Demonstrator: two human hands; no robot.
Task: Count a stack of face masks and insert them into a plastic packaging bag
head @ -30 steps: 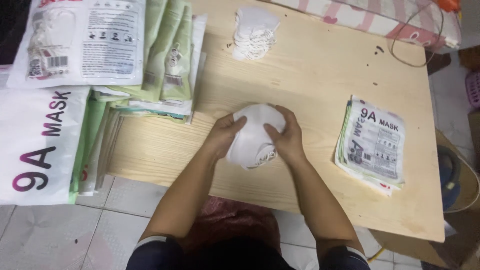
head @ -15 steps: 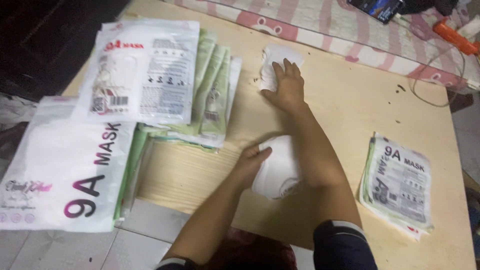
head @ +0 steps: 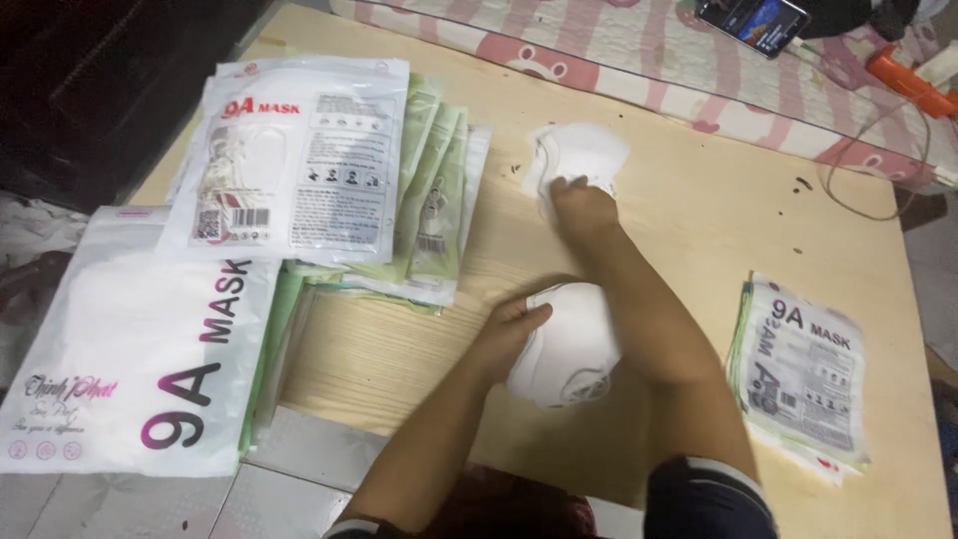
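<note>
My left hand (head: pixel 509 334) holds a stack of white face masks (head: pixel 569 344) against the light wooden table (head: pixel 699 220), fingers wrapped on its left side. My right hand (head: pixel 582 207) reaches across to the far pile of loose white masks (head: pixel 579 155) and its fingers rest on the pile's near edge, closing on a mask. My right forearm passes over the near stack and hides part of it.
A stack of empty printed mask pouches (head: pixel 299 160) lies at the table's left, over green-edged ones (head: pixel 439 200). A large white mask bag (head: pixel 140 339) overhangs the near left corner. Filled pouches (head: pixel 798 369) sit right. A phone (head: pixel 750 20) lies on the pink bedding beyond.
My right hand left the near mask stack and reached out to the far pile of masks. My left hand stays on the near stack. The view tilted towards the far side.
</note>
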